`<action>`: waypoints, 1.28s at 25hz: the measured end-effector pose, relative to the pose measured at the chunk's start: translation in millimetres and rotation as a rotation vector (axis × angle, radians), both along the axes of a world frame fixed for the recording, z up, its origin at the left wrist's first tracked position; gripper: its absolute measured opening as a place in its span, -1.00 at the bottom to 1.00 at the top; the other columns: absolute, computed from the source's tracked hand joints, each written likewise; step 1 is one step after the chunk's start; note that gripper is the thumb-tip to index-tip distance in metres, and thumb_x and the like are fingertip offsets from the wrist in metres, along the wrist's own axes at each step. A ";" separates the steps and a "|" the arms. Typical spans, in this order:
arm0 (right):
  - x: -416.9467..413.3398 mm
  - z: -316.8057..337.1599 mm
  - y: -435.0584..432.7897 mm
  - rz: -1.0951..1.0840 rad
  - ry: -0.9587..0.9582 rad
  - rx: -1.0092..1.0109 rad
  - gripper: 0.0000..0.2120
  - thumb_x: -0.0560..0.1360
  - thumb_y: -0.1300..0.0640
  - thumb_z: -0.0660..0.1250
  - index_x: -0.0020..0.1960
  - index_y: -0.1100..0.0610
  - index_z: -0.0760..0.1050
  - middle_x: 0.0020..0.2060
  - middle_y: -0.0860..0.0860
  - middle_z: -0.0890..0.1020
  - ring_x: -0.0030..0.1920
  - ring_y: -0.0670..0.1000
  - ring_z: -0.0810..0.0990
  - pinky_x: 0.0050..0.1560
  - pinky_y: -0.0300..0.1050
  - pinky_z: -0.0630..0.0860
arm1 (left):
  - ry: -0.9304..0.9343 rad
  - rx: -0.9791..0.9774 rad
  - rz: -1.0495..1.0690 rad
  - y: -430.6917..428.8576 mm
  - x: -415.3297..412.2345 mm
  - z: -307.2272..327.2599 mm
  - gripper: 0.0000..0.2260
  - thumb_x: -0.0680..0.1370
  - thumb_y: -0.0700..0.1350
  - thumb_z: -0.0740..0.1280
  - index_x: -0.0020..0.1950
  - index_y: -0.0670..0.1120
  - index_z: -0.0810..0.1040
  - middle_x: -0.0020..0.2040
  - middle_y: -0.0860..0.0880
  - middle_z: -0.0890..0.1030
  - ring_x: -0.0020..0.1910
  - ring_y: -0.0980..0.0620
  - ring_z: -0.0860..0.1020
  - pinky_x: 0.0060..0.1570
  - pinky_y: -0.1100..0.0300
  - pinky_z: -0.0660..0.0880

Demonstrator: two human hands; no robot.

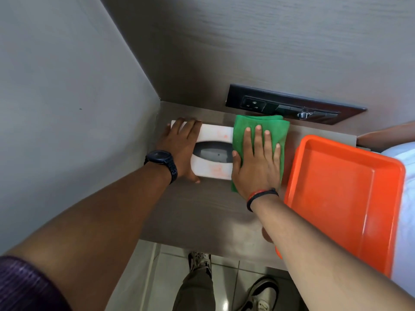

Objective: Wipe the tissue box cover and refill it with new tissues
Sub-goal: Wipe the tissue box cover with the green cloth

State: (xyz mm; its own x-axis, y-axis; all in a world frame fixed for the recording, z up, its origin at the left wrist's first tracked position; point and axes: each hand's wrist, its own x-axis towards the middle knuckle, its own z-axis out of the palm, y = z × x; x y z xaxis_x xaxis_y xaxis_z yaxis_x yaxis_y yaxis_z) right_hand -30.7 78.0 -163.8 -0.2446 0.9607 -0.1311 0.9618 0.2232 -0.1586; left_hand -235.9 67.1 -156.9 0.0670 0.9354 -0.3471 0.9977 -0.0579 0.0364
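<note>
A white tissue box cover with a dark oval opening lies flat on the brown bedside shelf. My left hand grips its left end, fingers over the far edge and thumb at the near edge. A folded green cloth covers the box's right end. My right hand lies flat on the cloth with fingers spread, pressing it down. No tissues are visible in the opening.
An empty orange tray sits on the shelf just right of my right hand, reaching past the front edge. A dark socket panel is on the back wall. A grey wall closes the left side. White bedding lies at the far right.
</note>
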 end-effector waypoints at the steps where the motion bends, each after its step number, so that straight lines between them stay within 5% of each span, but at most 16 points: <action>1: -3.9 0.1 -0.6 0.056 -0.008 -0.010 -0.43 0.59 -0.07 0.02 0.55 0.10 0.05 0.56 0.10 0.10 0.55 0.12 0.03 0.51 0.15 -0.07 | -0.003 0.000 0.003 0.2 0.6 0.9 0.30 -0.12 0.36 0.51 0.46 -0.12 0.05 0.41 -0.15 0.27 0.37 -0.21 0.19 0.33 -0.20 0.22; 5: -3.5 0.4 -2.4 0.214 -0.005 -0.013 -0.46 0.60 -0.05 0.02 0.54 0.08 0.08 0.55 0.09 0.15 0.55 0.10 0.07 0.50 0.09 -0.07 | -0.026 0.000 0.007 1.3 -1.0 6.4 0.29 -0.13 0.35 0.51 0.45 -0.13 0.08 0.40 -0.14 0.28 0.35 -0.21 0.21 0.32 -0.18 0.23; 13: -3.0 0.1 -2.1 -0.138 0.052 0.039 -0.46 0.59 0.02 0.09 0.54 0.10 0.13 0.54 0.09 0.17 0.55 0.13 0.07 0.51 0.12 -0.02 | -0.005 -0.007 -0.009 -0.7 -1.2 4.8 0.32 -0.10 0.40 0.49 0.48 -0.16 0.04 0.43 -0.16 0.26 0.38 -0.21 0.18 0.38 -0.11 0.10; 19: -50.0 -1.0 -3.1 -0.002 0.084 -0.028 -0.45 0.61 0.04 0.03 0.55 0.13 0.02 0.56 0.09 0.07 0.56 0.09 0.01 0.50 0.07 -0.17 | -0.125 0.018 0.023 -1.3 -3.4 6.6 0.29 -0.12 0.37 0.50 0.46 -0.17 0.11 0.39 -0.16 0.32 0.36 -0.19 0.23 0.36 -0.12 0.19; 23: -10.2 3.4 -9.3 0.191 0.042 -0.013 -0.48 0.59 0.03 0.07 0.52 0.12 0.16 0.52 0.09 0.23 0.52 0.09 0.16 0.49 0.05 0.00 | -0.128 0.007 0.024 -0.9 -5.1 9.3 0.31 -0.14 0.38 0.50 0.46 -0.16 0.11 0.39 -0.14 0.31 0.37 -0.18 0.22 0.38 -0.09 0.17; 27: 2.1 4.8 -10.4 0.043 0.041 0.020 -0.49 0.57 0.02 0.10 0.50 0.09 0.24 0.50 0.07 0.28 0.51 0.09 0.22 0.49 0.07 0.07 | -0.101 0.009 0.017 -2.5 -4.6 7.5 0.32 -0.13 0.39 0.50 0.47 -0.16 0.09 0.40 -0.15 0.30 0.37 -0.18 0.21 0.38 -0.08 0.16; 32: -49.8 -1.1 -18.8 -0.118 0.118 -0.011 -0.47 0.59 0.08 0.05 0.54 0.14 0.08 0.55 0.09 0.14 0.55 0.11 0.06 0.51 0.07 -0.12 | -0.119 0.037 0.014 -2.7 -2.3 3.0 0.27 -0.11 0.37 0.50 0.45 -0.18 0.13 0.38 -0.16 0.33 0.35 -0.19 0.24 0.34 -0.11 0.24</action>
State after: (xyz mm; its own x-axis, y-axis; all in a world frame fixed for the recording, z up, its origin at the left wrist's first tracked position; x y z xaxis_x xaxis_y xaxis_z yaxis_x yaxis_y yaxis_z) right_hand -80.5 59.3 -164.9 -0.1448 0.9823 -0.1190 0.9558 0.1077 -0.2734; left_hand -238.2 64.4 -153.9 0.0923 0.9485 -0.3030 0.9871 -0.0473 0.1526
